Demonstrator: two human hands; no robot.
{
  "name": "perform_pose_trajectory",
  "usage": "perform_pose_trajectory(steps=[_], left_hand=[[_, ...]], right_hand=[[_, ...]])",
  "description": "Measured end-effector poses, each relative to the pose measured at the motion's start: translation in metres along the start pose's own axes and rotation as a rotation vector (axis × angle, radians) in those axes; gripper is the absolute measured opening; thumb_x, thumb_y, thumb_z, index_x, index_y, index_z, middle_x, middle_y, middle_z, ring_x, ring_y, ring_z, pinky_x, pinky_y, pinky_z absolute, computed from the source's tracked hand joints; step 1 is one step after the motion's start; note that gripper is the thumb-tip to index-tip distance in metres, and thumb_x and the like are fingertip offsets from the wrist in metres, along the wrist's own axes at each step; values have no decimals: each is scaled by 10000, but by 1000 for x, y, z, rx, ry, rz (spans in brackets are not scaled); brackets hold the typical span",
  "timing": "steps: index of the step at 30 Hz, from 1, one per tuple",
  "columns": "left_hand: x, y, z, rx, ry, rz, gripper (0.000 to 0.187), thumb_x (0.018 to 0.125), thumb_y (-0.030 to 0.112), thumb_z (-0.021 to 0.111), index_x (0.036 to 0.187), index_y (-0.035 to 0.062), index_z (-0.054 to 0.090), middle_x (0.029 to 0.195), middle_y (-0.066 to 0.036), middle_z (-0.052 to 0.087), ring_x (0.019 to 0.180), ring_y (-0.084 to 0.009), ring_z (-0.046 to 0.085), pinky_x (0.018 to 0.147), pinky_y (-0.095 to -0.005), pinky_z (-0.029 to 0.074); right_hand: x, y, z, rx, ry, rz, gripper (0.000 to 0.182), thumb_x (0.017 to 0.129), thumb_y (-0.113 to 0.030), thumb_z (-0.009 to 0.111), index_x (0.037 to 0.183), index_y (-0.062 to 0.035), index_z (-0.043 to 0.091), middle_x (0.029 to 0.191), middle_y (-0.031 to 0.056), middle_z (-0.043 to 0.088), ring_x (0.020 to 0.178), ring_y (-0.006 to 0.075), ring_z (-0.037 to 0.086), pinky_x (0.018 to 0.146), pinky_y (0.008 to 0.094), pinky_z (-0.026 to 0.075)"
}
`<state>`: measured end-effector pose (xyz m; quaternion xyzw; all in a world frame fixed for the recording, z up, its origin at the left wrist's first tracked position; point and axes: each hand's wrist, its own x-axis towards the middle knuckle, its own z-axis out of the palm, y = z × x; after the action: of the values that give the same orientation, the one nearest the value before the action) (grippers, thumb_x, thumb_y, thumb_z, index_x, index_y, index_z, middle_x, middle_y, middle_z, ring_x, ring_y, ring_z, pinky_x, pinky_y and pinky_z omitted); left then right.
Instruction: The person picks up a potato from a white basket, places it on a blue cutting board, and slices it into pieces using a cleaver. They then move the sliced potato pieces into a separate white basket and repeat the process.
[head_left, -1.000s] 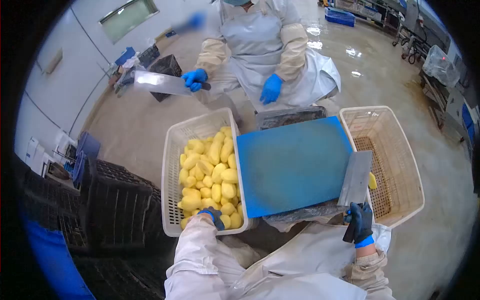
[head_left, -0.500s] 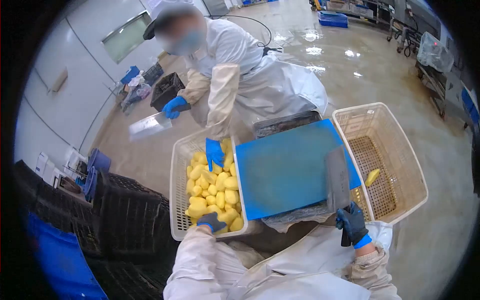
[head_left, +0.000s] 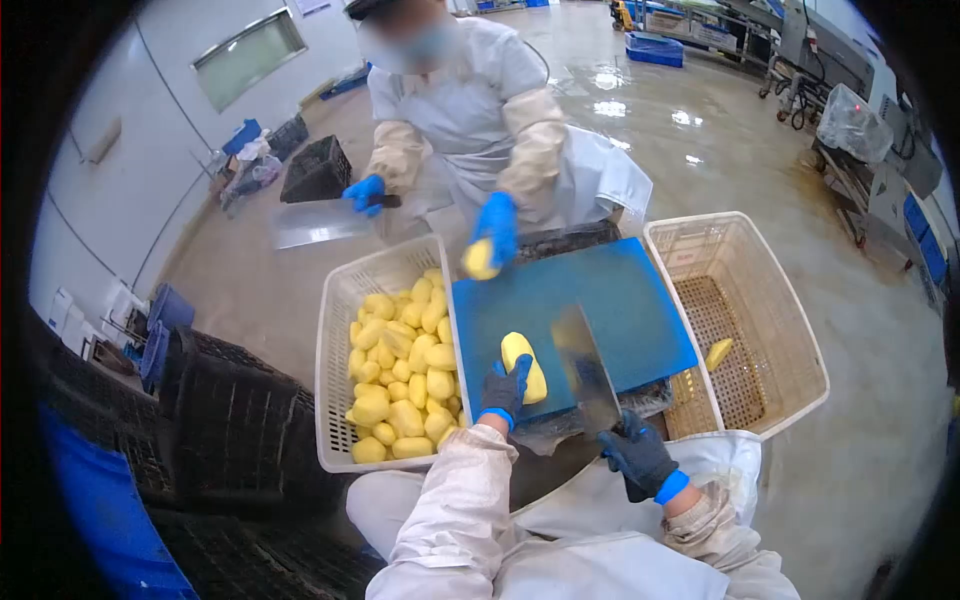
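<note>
My left hand [head_left: 505, 388], in a dark glove, is closed on a peeled potato [head_left: 524, 366] at the near left part of the blue cutting board [head_left: 630, 290]. In my right hand [head_left: 638, 455] is the handle of a cleaver [head_left: 587, 370], its broad blade slanting over the board to the right of the potato. The blade is a little blurred. To the left of the board stands a white plastic crate [head_left: 337, 400] full of peeled yellow potatoes [head_left: 400, 375]. On the right, another pale crate [head_left: 735, 330] holds a yellow potato piece [head_left: 718, 353].
Across the board a co-worker in white holds a cleaver [head_left: 322, 222] in one blue-gloved hand [head_left: 364, 193] and a potato [head_left: 480, 260] in the other [head_left: 497, 225]. Black crates [head_left: 235, 425] are stacked at my left. The floor [head_left: 860, 430] looks wet.
My left hand has left the potato crate with a potato and come over the board. My right hand has shifted the cleaver left. The co-worker has lifted a potato from the crate.
</note>
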<state>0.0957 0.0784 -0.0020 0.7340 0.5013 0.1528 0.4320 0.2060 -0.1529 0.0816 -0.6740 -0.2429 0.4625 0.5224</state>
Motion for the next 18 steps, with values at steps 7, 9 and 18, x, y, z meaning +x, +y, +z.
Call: perform_pose_trajectory(steps=[7, 9, 18], left_hand=[[-15, -16, -4, -78, 258, 43, 508, 866, 420, 476, 1166, 10, 486, 1061, -273, 556, 979, -434, 523, 821, -471, 414], [-16, -15, -3, -105, 281, 85, 509, 863, 402, 503, 1202, 25, 475, 1095, -249, 560, 998, -400, 541, 831, -436, 428], [-14, -11, -9, -3, 335, 152, 574, 877, 354, 468, 1324, 29, 311, 1196, -291, 467, 1052, -459, 471, 874, -487, 396]], right_hand=[[30, 24, 38, -535, -53, -318, 289, 837, -159, 581, 1102, -62, 521, 721, 62, 576, 565, 107, 524, 493, 271, 442], [33, 20, 44, -595, -52, -332, 301, 830, -183, 585, 1097, -60, 521, 731, 92, 590, 587, 157, 554, 523, 308, 455], [36, -27, 61, -883, -61, -330, 349, 835, -285, 494, 1023, 7, 526, 801, 253, 601, 767, 415, 580, 678, 493, 459]])
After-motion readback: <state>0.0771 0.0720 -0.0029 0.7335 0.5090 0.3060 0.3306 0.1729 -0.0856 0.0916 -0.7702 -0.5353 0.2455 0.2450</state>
